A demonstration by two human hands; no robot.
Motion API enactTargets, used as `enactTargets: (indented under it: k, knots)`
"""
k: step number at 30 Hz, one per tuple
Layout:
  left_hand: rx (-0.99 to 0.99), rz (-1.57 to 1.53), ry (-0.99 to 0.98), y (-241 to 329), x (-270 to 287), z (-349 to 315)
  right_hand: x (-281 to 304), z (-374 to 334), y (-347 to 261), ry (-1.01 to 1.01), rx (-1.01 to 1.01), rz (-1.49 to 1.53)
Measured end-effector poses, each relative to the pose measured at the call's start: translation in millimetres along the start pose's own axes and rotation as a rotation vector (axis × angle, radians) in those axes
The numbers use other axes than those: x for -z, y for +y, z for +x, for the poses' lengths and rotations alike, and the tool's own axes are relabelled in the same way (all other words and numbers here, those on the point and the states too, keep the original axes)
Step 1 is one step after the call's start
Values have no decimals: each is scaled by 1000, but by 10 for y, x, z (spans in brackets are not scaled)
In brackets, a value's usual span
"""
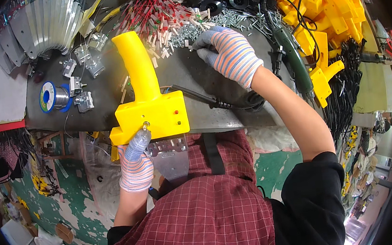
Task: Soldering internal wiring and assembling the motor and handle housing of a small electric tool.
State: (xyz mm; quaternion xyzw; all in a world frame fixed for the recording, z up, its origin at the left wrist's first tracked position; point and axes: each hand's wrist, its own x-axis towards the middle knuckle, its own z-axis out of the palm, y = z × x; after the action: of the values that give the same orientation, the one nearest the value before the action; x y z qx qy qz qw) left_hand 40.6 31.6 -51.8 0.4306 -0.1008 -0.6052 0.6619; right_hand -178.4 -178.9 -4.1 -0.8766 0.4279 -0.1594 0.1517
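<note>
My left hand (136, 163), in a striped glove, grips a yellow plastic tool housing (150, 112) at its lower edge, thumb on the front face. The housing's curved handle points away from me over the bench edge. On its face are small red and dark round parts and a metal piece beside my thumb. A flat metal blade (171, 160) extends below it toward me. My right hand (232, 55), also gloved, reaches to the near edge of a pile of small screws (188, 37). Its thumb and fingers are drawn together; whatever lies between the tips is too small to make out.
Red-and-white wired parts (148, 20) heap behind the housing. A solder spool (54, 97), metal switch-like parts (88, 62) and stacked metal plates (38, 26) lie left. At right are a green power screwdriver (293, 58), yellow housings (331, 5) and black cords (345, 79).
</note>
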Motion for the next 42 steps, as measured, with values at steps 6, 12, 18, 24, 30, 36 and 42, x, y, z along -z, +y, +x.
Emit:
enactTargets:
  k: [6, 12, 18, 24, 30, 36, 42]
  knots:
    - [-10, 30, -1, 4, -67, -24, 57, 151, -106, -102, 26, -201]
    - [-17, -17, 68, -57, -73, 10, 45, 66, -119, -127, 125, -533]
    - [-10, 5, 3, -44, 199, 91, 416, -912, -228, 446, 31, 168]
    - [8, 149, -64, -22, -33, 33, 439, -2810, 521, 1069, -908, 409]
    - [43, 226, -86, -70, -190, 56, 338, -3201, 1080, 1055, -1077, 186]
    - [60, 219, -44, -54, -278, 5, 349, -3152, 1101, 1027, -1054, 176]
    - [69, 247, -25, -37, -259, 12, 384, -3129, 1119, 950, -1072, 69]
